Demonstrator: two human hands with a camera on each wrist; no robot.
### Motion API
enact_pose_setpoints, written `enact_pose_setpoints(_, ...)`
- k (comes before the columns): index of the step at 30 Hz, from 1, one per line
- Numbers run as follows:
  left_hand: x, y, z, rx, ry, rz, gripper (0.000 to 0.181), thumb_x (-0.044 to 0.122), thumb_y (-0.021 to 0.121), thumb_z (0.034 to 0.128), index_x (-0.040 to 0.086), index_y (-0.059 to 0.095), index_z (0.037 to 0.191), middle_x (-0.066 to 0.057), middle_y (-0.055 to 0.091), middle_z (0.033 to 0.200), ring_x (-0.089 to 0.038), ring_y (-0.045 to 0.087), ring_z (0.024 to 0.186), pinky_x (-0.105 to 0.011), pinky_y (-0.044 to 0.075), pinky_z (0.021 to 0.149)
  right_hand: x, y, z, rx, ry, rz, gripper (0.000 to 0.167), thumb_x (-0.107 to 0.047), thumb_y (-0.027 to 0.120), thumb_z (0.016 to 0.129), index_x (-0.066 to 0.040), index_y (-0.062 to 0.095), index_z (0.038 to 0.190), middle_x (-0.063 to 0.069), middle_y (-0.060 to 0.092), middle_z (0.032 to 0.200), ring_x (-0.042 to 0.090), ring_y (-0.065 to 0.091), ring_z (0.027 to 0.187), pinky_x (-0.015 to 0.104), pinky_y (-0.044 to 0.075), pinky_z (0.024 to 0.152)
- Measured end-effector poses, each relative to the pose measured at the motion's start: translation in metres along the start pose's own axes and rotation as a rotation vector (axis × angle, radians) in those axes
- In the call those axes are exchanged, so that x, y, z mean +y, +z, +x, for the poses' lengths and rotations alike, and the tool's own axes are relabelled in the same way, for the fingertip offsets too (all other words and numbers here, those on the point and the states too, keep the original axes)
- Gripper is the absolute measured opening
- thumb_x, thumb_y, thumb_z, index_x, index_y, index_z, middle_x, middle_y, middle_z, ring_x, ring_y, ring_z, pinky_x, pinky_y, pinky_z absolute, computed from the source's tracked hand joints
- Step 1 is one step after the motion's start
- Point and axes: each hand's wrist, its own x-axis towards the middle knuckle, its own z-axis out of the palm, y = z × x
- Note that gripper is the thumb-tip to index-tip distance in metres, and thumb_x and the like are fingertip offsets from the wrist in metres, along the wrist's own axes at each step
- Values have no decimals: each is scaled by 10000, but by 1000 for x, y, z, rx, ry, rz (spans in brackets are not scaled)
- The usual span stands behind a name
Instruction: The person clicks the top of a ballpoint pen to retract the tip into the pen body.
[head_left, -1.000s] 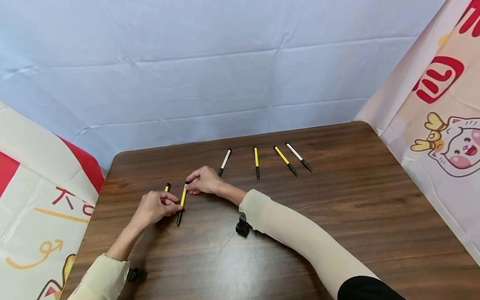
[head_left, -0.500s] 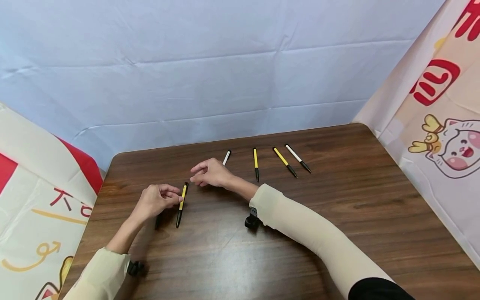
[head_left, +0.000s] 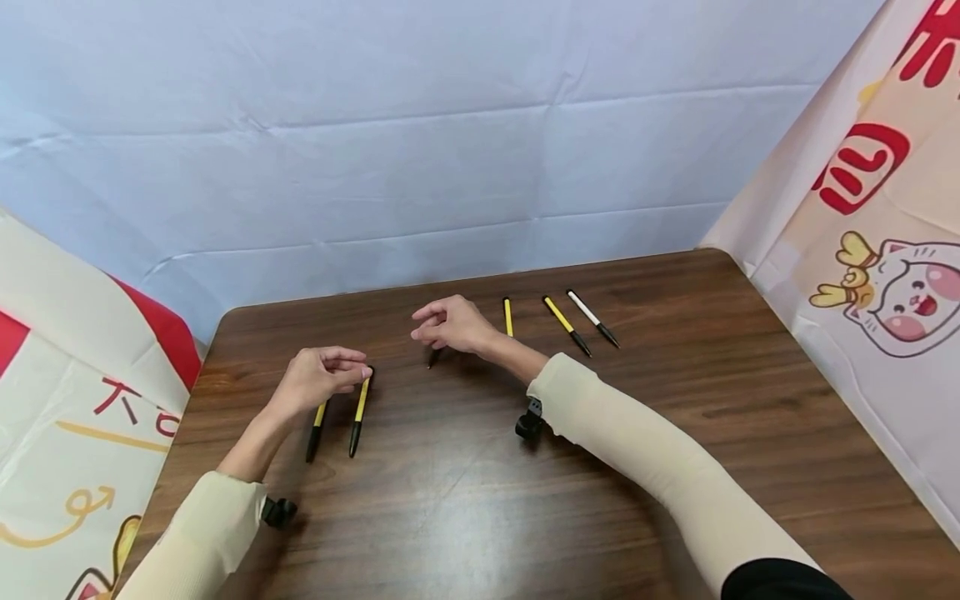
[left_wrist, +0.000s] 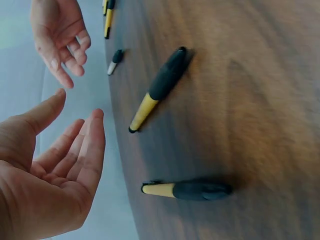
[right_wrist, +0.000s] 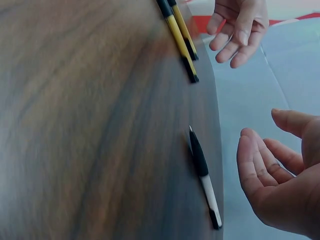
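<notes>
Pale blue cloth (head_left: 360,175) hangs behind a brown worktop (head_left: 480,517). Above the worktop, the left hand (head_left: 318,379) and right hand (head_left: 456,323) each have their grip spread. Lying below the left hand, apart, are one yellow pen (head_left: 317,432) and a second yellow pen (head_left: 361,411). One white pen (right_wrist: 202,170) lies near the right hand; farther right are a third yellow pen (head_left: 508,317), a fourth yellow pen (head_left: 567,326) and a second white pen (head_left: 594,319).

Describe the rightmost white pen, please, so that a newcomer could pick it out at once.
On the brown table, look to the right of the right hand, near the far edge. The white pen lies slanted there, farthest right of all. Its white barrel sets it apart from the yellow pen on its left.
</notes>
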Motion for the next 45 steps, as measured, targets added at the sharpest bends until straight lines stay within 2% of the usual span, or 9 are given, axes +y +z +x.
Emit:
enact_pose_setpoints(9,8,5,9,-26,-8,-78,500,191,782,994,-88,631,1380,-170,774,1191,-302,759,1097,-400,620,948,3,-25,-4,51,30,-24,437,-170,791,980,-2,678,1368,150,779,1105,407,731,1079,503,618,948)
enact_pose_setpoints(14,11,7,14,-45,-15,-107,510,193,768,1004,-84,613,1404,-191,746,1249,-338,730,1155,-432,595,1003,5,-37,-5,87,42,-10,415,-150,791,979,-7,685,1354,176,773,1117,423,728,1089,522,613,952)
enact_pose_setpoints(21,13,13,26,-70,-29,-139,514,168,747,1017,-95,582,1427,-240,704,1311,-409,662,1262,-482,547,1079,13,-51,-4,123,73,-8,445,-123,769,992,39,648,1388,177,769,1134,433,721,1119,526,608,962)
enact_pose_setpoints(33,23,29,49,-85,-40,-162,517,146,744,1016,-81,573,1448,-245,679,1358,-403,653,1281,-468,550,1082,25,-64,4,164,133,32,483,-128,759,1003,46,609,1429,218,750,1182,408,722,1129,491,613,964)
enact_pose_setpoints(40,28,38,57,-98,-49,-213,552,120,745,1010,-85,541,1480,-275,614,1445,-295,684,1248,-479,517,1122,35,-70,8,178,150,50,482,-140,745,1016,27,601,1444,223,737,1220,375,721,1142,455,617,967)
enact_pose_setpoints(45,29,45,64,-86,-57,-223,555,118,752,1007,-68,545,1486,-258,597,1475,-220,686,1216,-476,511,1130,38,-71,12,187,159,53,488,-146,750,1014,21,602,1447,223,740,1223,355,729,1127,419,624,954)
